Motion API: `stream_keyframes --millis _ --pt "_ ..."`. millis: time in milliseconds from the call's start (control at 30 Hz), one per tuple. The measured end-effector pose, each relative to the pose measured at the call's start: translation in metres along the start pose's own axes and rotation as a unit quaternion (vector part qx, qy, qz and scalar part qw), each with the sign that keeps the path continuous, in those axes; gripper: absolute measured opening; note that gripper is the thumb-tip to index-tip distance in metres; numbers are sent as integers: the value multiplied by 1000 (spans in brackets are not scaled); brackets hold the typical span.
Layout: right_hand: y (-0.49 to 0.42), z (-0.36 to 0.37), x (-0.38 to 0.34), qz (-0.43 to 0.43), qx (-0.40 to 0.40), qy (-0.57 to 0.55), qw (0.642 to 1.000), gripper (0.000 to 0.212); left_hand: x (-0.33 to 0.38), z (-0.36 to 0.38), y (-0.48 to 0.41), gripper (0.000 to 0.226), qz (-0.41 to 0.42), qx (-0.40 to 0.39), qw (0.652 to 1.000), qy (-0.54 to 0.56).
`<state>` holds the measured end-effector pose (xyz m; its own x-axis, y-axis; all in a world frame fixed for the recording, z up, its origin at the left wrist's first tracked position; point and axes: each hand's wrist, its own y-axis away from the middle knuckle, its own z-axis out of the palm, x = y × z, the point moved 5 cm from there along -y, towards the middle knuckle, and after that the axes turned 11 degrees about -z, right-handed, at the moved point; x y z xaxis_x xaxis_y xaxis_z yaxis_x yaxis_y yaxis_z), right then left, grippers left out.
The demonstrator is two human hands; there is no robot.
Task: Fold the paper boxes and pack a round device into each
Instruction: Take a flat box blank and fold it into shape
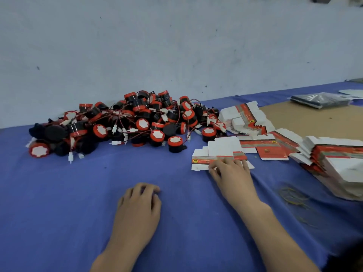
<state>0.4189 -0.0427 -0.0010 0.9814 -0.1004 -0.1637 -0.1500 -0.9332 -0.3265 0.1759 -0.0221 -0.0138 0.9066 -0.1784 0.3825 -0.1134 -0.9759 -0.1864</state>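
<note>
A blue counter (59,203) is running along a pale wall (176,46). Right of centre, the right grip (231,173), spread flat, is pressing a flat box (222,149); the left grip (139,201) is resting empty, loosely curled. Mid-left, the heaped devices (127,122) are tangling their wires (117,119); lifting one is probably dragging others along.

Matt blue cloth worktop cover (59,203), faintly creased. Glossy black-and-red plastic round devices (157,135); smooth red-and-white paper boxes (224,148).
</note>
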Motion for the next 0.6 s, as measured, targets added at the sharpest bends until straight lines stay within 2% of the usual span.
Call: stream_keyframes --millis 100,200,300,400,433,500,600 --pt "5 -10 -8 -57 38 16 998 29 0 0 1 26 1 1 1000 25" --pt "10 -27 -19 -111 108 -126 980 22 3 -11 4 36 9 52 991 125" --pt "15 -47 -40 -192 135 -236 943 19 19 -32 10 51 71 114 970 203" --pt "23 -61 -63 -248 158 -287 912 20 34 -46 20 35 159 181 952 189" --pt "25 -64 -67 -241 165 -316 903 20 34 -49 24 28 167 192 947 195" --pt "29 -66 -69 -168 181 -417 875 17 31 -58 28 21 107 164 942 272" --pt "30 -53 -75 -43 152 -564 811 53 27 -63 31 12 16 86 900 428"
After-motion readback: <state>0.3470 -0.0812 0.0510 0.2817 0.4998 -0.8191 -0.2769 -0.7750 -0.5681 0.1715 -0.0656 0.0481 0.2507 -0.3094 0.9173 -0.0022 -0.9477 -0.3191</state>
